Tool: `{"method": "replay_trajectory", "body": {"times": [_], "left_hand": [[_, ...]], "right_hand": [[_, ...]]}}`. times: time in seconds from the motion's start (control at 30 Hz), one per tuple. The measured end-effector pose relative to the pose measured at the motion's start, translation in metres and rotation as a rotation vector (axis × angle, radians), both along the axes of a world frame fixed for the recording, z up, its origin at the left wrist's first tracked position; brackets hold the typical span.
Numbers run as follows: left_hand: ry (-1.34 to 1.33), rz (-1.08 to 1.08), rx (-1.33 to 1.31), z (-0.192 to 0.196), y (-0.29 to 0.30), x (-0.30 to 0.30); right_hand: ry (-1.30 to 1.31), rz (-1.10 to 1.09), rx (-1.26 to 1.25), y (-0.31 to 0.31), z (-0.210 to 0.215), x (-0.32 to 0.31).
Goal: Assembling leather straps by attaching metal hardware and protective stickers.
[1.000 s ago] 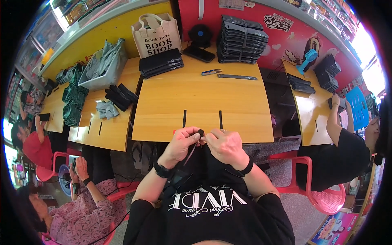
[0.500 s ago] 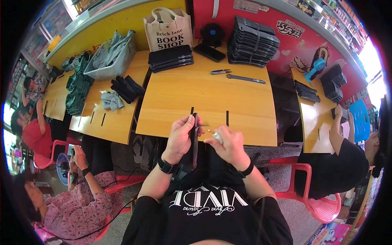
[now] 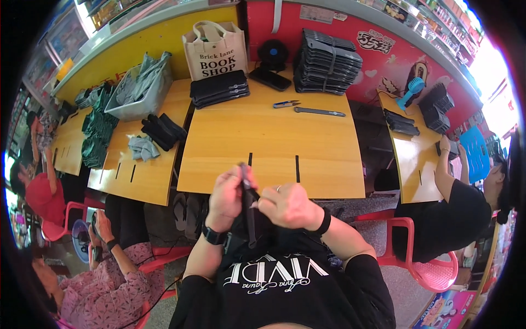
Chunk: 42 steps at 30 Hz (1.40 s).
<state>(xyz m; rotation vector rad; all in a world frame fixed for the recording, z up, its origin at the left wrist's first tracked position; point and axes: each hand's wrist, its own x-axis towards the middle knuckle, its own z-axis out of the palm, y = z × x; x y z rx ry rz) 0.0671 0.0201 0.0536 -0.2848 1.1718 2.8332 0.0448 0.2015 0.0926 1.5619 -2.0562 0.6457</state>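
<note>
My left hand is closed round a dark flat fabric piece, held nearly edge-on above my lap, just off the near edge of the table. The piece slants down toward my shirt. My right hand is curled shut beside it, with thumb and fingertips against or very close to the fabric's right side. What those fingers pinch is too small and hidden to make out. A ring shows on the right hand, and dark bands circle both wrists.
On the yellow table lie blue-handled thread snips, a grey strip, a phone, stacked dark pouches and a strapped bundle. Behind stand a tote bag and small fan. Co-workers sit on both sides.
Both hands have come lower and nearer my body, the left also shifting left. My right hand has turned and closed in on the fabric piece; the white bit seen in it no longer shows.
</note>
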Motion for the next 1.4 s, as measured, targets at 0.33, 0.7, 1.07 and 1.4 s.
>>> {"method": "replay_trajectory", "body": {"times": [0.33, 0.7, 1.07, 1.4], "left_hand": [[0.259, 0.703, 0.503, -0.056, -0.274, 0.016], [0.019, 0.385, 0.233, -0.044, -0.136, -0.003], [-0.033, 0.254, -0.042, -0.011, -0.071, -0.005], [0.029, 0.054, -0.202, -0.012, -0.042, 0.005]], "right_hand": [[-0.514, -0.398, -0.627, 0.096, 0.045, -0.021], [-0.590, -1.245, 0.039, 0.159, -0.061, -0.166], [-0.424, -0.909, 0.157, 0.100, -0.049, -0.134], [-0.485, -0.898, 0.432, 0.118, -0.073, -0.174]]}}
